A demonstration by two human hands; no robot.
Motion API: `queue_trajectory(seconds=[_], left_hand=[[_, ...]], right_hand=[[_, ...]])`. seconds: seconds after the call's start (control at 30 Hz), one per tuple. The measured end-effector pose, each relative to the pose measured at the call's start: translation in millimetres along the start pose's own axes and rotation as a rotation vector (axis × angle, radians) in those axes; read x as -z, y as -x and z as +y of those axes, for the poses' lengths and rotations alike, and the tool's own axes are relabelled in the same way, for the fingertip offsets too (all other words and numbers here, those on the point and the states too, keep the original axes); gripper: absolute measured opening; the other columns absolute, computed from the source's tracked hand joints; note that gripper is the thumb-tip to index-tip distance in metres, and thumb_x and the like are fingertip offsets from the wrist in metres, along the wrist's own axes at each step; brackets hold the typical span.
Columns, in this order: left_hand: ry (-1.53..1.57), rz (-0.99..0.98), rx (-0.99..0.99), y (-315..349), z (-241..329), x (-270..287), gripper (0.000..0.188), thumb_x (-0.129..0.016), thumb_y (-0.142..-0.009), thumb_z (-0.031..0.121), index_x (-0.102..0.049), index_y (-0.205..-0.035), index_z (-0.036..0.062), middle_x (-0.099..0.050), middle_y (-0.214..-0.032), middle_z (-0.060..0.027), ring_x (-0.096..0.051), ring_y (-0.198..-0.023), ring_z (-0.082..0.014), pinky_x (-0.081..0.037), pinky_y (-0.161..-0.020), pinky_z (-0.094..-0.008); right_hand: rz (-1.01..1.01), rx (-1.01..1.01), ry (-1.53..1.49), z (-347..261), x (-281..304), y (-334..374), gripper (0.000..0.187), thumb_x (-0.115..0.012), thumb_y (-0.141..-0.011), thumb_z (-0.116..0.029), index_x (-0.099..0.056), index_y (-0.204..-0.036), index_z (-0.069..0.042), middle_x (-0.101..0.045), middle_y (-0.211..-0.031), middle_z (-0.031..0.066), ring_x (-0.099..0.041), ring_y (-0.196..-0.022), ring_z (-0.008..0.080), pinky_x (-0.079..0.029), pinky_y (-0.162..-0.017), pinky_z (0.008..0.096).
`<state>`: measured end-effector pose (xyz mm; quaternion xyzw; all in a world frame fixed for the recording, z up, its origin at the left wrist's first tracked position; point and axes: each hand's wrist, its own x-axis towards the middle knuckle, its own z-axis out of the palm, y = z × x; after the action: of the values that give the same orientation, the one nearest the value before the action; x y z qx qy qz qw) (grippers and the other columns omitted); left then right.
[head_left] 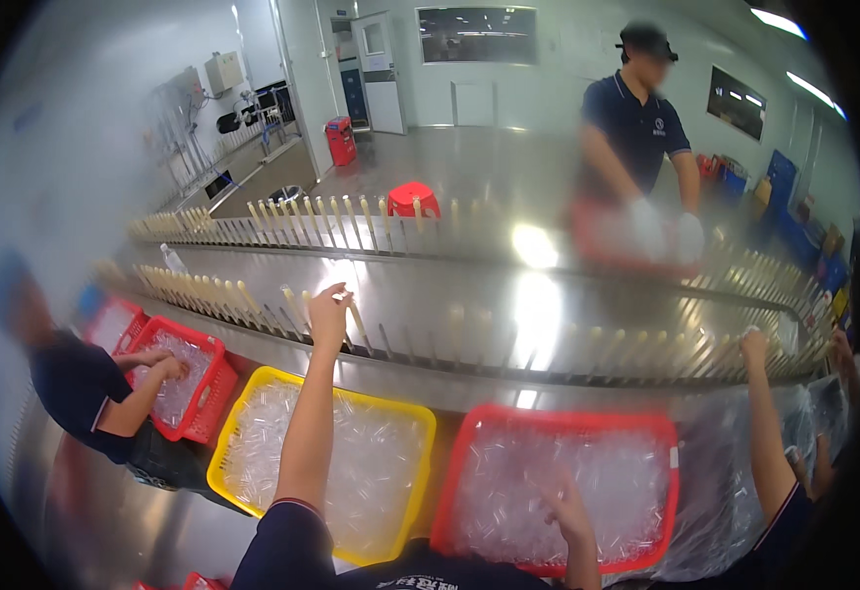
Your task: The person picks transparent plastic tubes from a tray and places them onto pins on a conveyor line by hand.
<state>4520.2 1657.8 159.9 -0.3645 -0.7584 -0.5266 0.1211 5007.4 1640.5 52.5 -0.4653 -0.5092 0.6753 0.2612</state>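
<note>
My left hand (pixel 328 313) reaches up to the near row of upright cream pegs (pixel 253 300) on the steel conveyor table (pixel 449 285), fingers pinched around a small clear tube at a peg. My right hand (pixel 563 503) is down in the red basket (pixel 668 472), fingers spread among the clear plastic tubes (pixel 528 492); whether it grips any is unclear. A yellow basket (pixel 420 418) of the same tubes sits under my left forearm.
A person on the left digs in another red basket (pixel 211 379). Across the table a person in white gloves (pixel 661 234) holds a red basket. A co-worker's arm (pixel 764 413) on the right reaches the pegs. A far peg row (pixel 331 221) and a red stool (pixel 412 199) lie beyond.
</note>
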Motion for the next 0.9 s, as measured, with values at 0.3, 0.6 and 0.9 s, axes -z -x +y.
queue_trajectory(seconds=[0.3,0.6,0.9], left_hand=[[-0.452,-0.385,-0.411,-19.5,18.1,-18.4,0.035,-0.049,-0.075,0.017,-0.048,-0.108,0.0051,-0.056,-0.079,-0.0205,-0.055,-0.078,-0.0354,-0.045,-0.072,-0.0418],[0.956,0.080,0.290,56.7,102.5,126.6,0.034,-0.048,-0.083,0.019,-0.047,-0.112,0.0033,-0.049,-0.096,-0.0013,-0.042,-0.074,-0.0072,-0.036,-0.070,-0.0214],[1.640,-0.292,1.513,300.8,44.4,47.3,0.026,-0.051,-0.078,0.003,-0.045,-0.103,0.0044,-0.051,-0.077,-0.0049,-0.053,-0.069,-0.0167,-0.046,-0.068,-0.0244]], right_hand=[[-0.023,-0.019,-0.005,13.7,2.9,9.3,0.026,-0.058,-0.076,-0.011,-0.043,-0.096,-0.007,-0.055,-0.076,0.0059,-0.051,-0.058,0.0115,-0.036,-0.037,0.0211],[-0.235,0.381,0.379,-135.7,-119.5,-66.3,0.026,-0.060,-0.077,-0.019,-0.054,-0.097,-0.004,-0.058,-0.080,0.0042,-0.051,-0.067,0.0066,-0.043,-0.059,0.0222],[-0.106,1.320,1.274,-224.9,-273.5,-194.3,0.013,-0.059,-0.065,-0.016,-0.065,-0.076,-0.015,-0.062,-0.075,0.0078,-0.060,-0.072,0.0251,-0.047,-0.060,0.0342]])
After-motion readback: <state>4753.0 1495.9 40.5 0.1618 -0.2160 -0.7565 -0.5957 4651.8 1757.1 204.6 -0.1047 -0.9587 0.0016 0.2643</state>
